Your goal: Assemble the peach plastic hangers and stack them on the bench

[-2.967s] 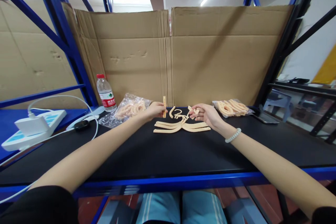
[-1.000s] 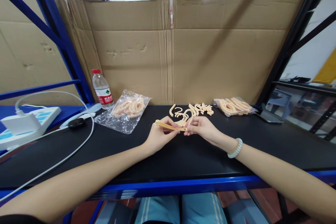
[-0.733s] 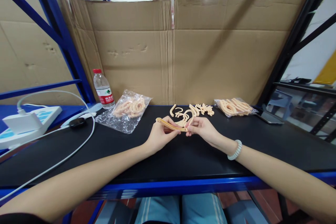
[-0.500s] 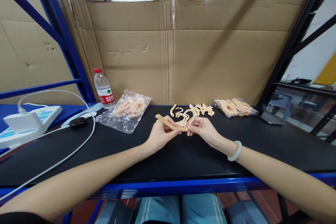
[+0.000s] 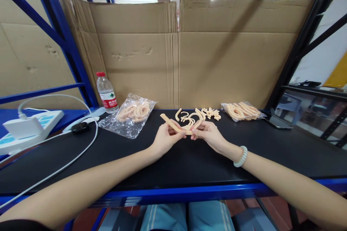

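Between both hands, just above the black tabletop, is a pale wooden carved scroll piece (image 5: 171, 123) with a long straight arm and a curled end. My left hand (image 5: 165, 139) is closed on the straight arm, thumb along its near edge. With thumb and fingers, my right hand (image 5: 210, 134) pinches the same piece near its curl. Part of it is hidden by my fingers. Right behind the hands lie loose pale carved pieces: a small curved strip (image 5: 178, 114), and a leafy cluster (image 5: 213, 113) farther right. Where the held curl ends and the pieces behind begin, I cannot tell.
A clear plastic bag of carved pieces (image 5: 132, 113) lies left, beside a water bottle (image 5: 107, 94). Another bagged bundle (image 5: 242, 111) and a phone (image 5: 279, 121) lie right. At far left are a power strip (image 5: 51, 122) and a looping white cable (image 5: 94, 135). Cardboard (image 5: 141, 54) stands behind.
The held carved piece has tilted slightly, its straight arm showing more of its flat face. Both hands keep their grip in nearly the same place.
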`<state>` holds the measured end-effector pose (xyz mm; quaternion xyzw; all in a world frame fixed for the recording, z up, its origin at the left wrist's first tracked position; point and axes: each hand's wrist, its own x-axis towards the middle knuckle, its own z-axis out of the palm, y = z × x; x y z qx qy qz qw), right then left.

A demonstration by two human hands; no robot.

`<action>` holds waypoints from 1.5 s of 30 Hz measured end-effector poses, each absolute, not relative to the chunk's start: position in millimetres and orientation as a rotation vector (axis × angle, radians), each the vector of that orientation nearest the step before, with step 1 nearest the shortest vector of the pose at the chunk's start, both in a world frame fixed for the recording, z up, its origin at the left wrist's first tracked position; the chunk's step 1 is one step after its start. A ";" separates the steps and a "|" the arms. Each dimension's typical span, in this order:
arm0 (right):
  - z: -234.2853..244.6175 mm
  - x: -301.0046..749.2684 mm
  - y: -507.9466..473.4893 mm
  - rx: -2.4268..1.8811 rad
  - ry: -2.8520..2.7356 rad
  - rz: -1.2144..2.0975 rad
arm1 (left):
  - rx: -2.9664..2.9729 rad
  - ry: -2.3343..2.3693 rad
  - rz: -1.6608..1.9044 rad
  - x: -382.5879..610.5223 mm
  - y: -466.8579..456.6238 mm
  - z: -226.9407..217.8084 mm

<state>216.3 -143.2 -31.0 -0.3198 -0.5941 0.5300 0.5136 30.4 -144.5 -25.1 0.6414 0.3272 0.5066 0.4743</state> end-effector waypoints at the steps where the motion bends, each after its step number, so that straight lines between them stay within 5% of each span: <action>1: -31.0 216.8 -142.3 -0.768 -1.421 1.274 | 1.548 0.803 1.250 30.1 -142.8 -26.2; 14: -23.5 217.1 -140.6 -0.736 -1.529 1.231 | 1.404 0.846 1.023 37.5 -155.1 -22.8; 22: -6.3 285.3 -61.3 -1.039 -2.022 0.227 | 1.104 0.819 1.100 37.6 -154.3 -23.4; 33: -18.4 277.9 -45.5 -0.967 -2.166 0.042 | 1.025 0.728 1.108 34.9 -150.3 -23.3; 45: -3.2 235.5 -144.6 -0.784 -1.256 1.298 | 1.057 0.664 1.080 31.9 -147.3 -28.5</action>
